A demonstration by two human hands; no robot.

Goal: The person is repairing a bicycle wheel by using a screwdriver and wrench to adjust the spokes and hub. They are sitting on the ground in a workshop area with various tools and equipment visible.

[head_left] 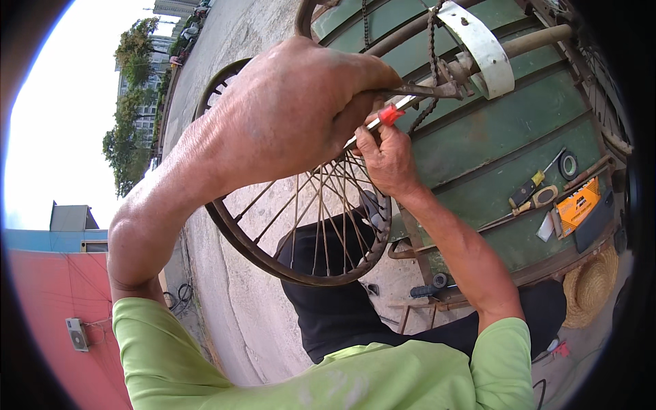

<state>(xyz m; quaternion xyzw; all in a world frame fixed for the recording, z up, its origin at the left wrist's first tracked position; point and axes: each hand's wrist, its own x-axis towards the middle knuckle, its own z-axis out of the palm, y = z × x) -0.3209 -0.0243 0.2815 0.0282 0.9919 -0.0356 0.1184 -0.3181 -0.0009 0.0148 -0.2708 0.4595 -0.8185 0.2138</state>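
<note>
My left hand [294, 109] is closed around a dark metal tool [437, 90] whose flared tip reaches the axle fittings [456, 72]; its kind is unclear. Just below, the fingers of my right hand [389, 157] pinch a slim silver rod with a red band [389, 115]. That rod slants up toward the axle, its lower end partly hidden by my left hand. Under both hands stands a spoked wheel [321, 279], its upper part covered by my left hand and forearm. Beside the axle hang a rusty chain [432, 44] and a white curved guard [486, 51].
A green slatted cart bed [478, 150] fills the right. On it lie a yellow-and-black screwdriver [529, 188], a black tape roll [568, 165], a wooden-handled tool [543, 198] and an orange box [577, 208]. A straw hat [591, 287] is at lower right. My dark-trousered legs are below the wheel.
</note>
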